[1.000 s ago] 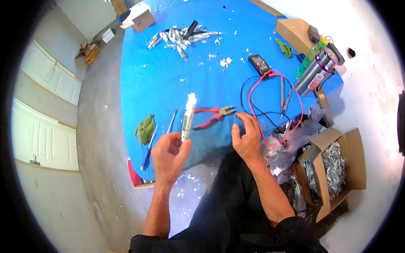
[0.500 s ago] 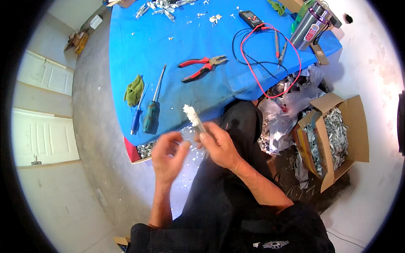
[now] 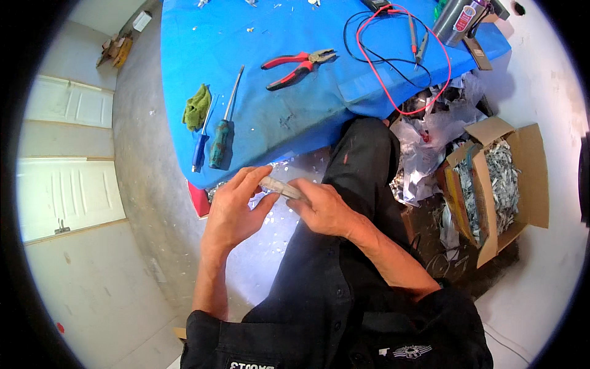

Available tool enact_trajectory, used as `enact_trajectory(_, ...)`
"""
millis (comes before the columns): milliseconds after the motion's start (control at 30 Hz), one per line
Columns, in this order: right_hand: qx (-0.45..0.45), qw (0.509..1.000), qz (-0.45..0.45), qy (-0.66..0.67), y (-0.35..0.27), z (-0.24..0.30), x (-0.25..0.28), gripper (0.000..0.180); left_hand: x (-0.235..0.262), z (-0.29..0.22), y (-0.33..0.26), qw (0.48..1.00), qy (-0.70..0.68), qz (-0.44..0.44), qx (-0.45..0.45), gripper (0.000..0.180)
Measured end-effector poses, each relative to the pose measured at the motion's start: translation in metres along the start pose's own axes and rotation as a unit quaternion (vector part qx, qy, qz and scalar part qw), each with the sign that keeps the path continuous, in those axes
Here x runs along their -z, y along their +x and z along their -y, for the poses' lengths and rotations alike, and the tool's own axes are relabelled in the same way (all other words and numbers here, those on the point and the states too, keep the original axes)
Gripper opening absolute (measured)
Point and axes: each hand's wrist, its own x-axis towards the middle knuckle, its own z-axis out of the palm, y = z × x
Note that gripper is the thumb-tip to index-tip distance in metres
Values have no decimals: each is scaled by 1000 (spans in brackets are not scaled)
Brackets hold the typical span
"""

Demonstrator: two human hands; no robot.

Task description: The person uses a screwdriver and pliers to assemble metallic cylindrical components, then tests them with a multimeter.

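Between my two hands, in front of the table's near edge, is a slim greyish-white oblong piece (image 3: 281, 188); I cannot make out exactly what it is. My right hand (image 3: 327, 210) is closed on its right end, which the fingers partly hide. At the other end, my left hand (image 3: 235, 208) pinches it, fingertips above and thumb below. A blue screwdriver (image 3: 200, 150) and a longer one with a teal handle (image 3: 219, 144) lie on the table, beyond my left hand. Farther off are pliers with red and black handles (image 3: 295, 69).
A blue cloth covers the table (image 3: 258, 123). On it are a green rag (image 3: 196, 107), red and black test leads (image 3: 393, 61) and a steel flask (image 3: 456, 23). Right of my leg, a cardboard box (image 3: 531, 178) holds shredded scraps. Plastic bags (image 3: 424, 138) lie beside it.
My left hand has come onto the piece's left end. The piece has turned from nearly upright to slanting sideways, and its crumbly white tip no longer shows. The view has tilted lower.
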Motion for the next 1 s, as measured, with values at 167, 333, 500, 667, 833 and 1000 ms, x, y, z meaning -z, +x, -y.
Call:
enact_trajectory(167,40,992,-13,-117,-2,-16,-1,24,-5,6,0,996,69,40,30,36)
enact_trajectory(333,25,984,9,-179,-3,-15,-2,22,-9,18,-3,996,82,36,8,31)
enact_trajectory(500,46,982,3,-183,-3,-19,-3,23,-10,18,-8,994,101,27,22,30)
enact_trajectory(667,81,980,-15,-179,-1,-22,-4,25,-10,13,-12,994,103,21,29,31)
enact_trajectory(833,154,965,-28,-209,3,-33,0,26,-7,8,-13,996,13,37,80,29)
enact_trajectory(1000,169,965,-37,-197,5,-34,2,25,-12,20,-18,988,-78,22,131,27)
